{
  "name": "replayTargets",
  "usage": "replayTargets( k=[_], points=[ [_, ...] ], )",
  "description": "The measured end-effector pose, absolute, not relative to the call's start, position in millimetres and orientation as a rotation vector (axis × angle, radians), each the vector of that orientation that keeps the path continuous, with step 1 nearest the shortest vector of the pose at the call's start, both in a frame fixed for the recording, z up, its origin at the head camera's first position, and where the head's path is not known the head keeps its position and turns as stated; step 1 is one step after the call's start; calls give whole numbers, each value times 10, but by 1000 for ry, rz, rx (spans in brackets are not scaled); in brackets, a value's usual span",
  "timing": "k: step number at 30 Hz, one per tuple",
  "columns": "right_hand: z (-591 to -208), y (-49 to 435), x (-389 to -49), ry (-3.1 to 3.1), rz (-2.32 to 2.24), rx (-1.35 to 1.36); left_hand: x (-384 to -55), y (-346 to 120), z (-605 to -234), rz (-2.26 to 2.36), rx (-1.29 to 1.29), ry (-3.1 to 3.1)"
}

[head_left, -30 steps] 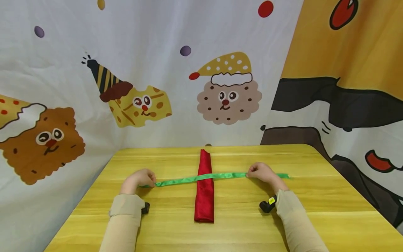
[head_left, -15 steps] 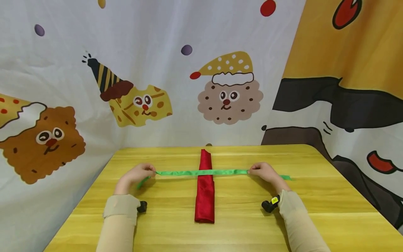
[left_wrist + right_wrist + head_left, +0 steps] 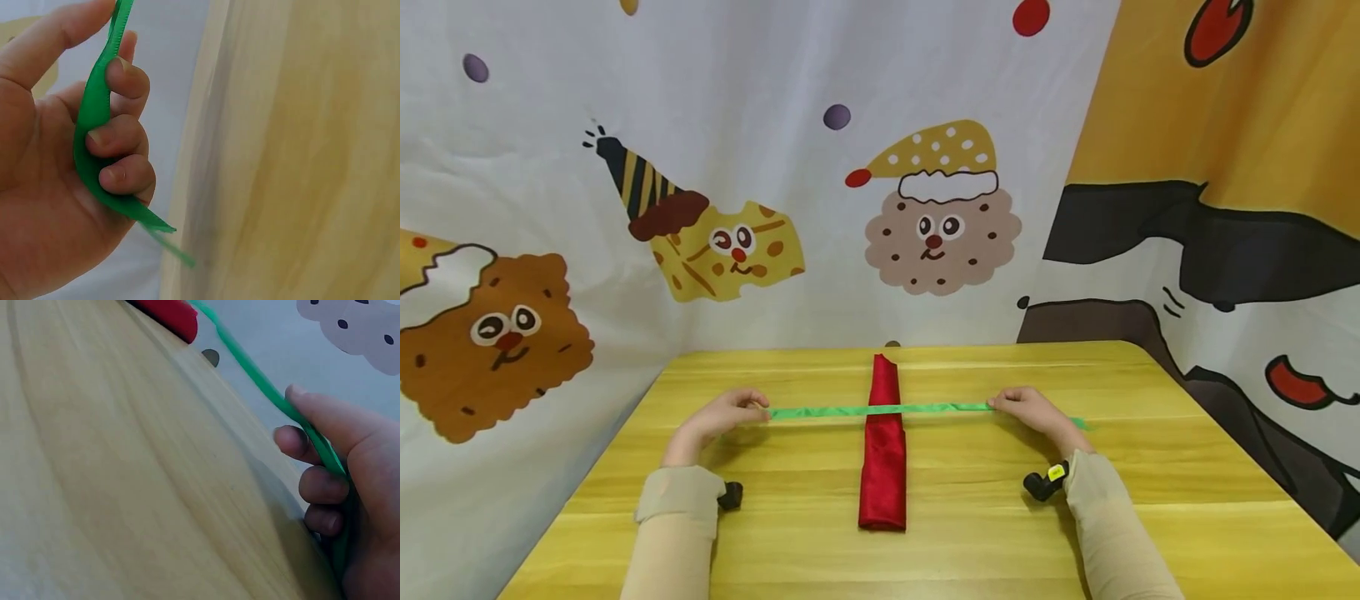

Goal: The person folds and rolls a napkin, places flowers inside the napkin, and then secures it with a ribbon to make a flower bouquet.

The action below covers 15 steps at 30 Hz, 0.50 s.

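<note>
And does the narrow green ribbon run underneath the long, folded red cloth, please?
No, in the head view the green ribbon crosses over the red cloth.

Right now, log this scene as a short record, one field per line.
Left hand: grips the green ribbon near one end
Right hand: pinches the green ribbon, a tail showing beyond it
Ribbon span: straight between the hands, crossing above the red cloth; whether they touch is unclear
Red cloth: folded into a long strip, lying on the table, pointing away from the person
Table: yellowish, wood-grained
Backdrop: fabric with cartoon prints
</note>
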State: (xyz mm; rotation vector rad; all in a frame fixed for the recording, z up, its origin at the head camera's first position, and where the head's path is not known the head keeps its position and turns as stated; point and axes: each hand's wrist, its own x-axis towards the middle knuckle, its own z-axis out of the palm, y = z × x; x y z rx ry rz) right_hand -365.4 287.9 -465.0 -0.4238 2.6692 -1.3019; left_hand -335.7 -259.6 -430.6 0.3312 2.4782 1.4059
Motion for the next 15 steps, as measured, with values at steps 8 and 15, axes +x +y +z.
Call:
replayTargets(
  k=[8,15],
  points=[
    [-4608,2886,-3662,2633,-1376,-387,-3355,-2633,-4310,1367,293,2533],
    [-4688,2947,-3657,2611,-1463,-418,-3311,-2603,-4308,1286,293,2566]
  ],
)
